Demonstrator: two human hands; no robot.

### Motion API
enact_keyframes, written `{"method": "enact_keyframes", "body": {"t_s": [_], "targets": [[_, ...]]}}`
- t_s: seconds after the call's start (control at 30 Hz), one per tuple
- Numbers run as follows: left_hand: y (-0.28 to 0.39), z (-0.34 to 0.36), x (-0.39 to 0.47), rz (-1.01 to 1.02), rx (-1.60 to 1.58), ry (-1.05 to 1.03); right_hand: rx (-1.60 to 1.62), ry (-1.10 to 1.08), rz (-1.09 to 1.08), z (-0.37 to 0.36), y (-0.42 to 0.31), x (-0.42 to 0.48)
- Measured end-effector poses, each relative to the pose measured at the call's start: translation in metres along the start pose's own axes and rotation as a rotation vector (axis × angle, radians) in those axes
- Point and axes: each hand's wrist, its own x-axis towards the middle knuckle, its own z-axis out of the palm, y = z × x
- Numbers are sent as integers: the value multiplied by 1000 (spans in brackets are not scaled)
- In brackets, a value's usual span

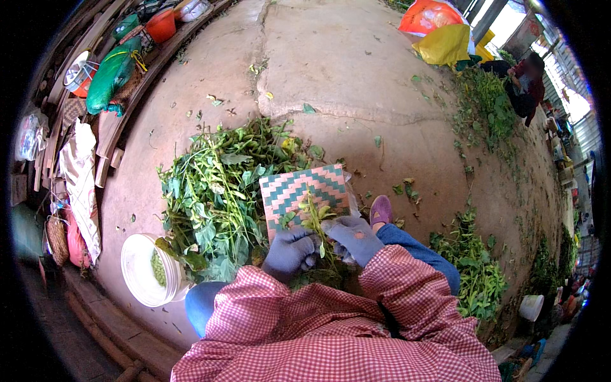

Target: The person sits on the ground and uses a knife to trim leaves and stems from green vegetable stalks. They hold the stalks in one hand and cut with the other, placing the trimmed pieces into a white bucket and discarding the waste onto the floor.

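My left hand [292,252], in a grey-blue glove, is closed around a stalk of a bean plant [312,215] with green pods and some leaves. At the stalk's other side, my right hand [354,237], in a matching glove with a worn spot on its back, has its fingers on the pods. A woven mat [281,191] in pink and green lies just beyond both hands. To the left is a large heap of cut bean plants [215,191]. Beside that heap, a white plastic bucket [138,272] leans with green pods or beans [158,268] inside.
More plants [472,272] lie at the right. Another person [527,83] sits by a plant pile [491,102] at the upper right, near a yellow sack [444,44]. Wooden planks [121,117], a green sack [110,76] and a red bucket [161,26] line the left side.
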Motion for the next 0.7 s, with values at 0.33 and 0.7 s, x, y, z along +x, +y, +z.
{"method": "enact_keyframes", "body": {"t_s": [0.33, 0.7], "targets": [[12, 4, -9, -149, 106, -56, 97, 67, -207, 6, 18, 15], [3, -17, -3, -91, 15, 140, 252, -76, -76, -19, 15, 15]]}}
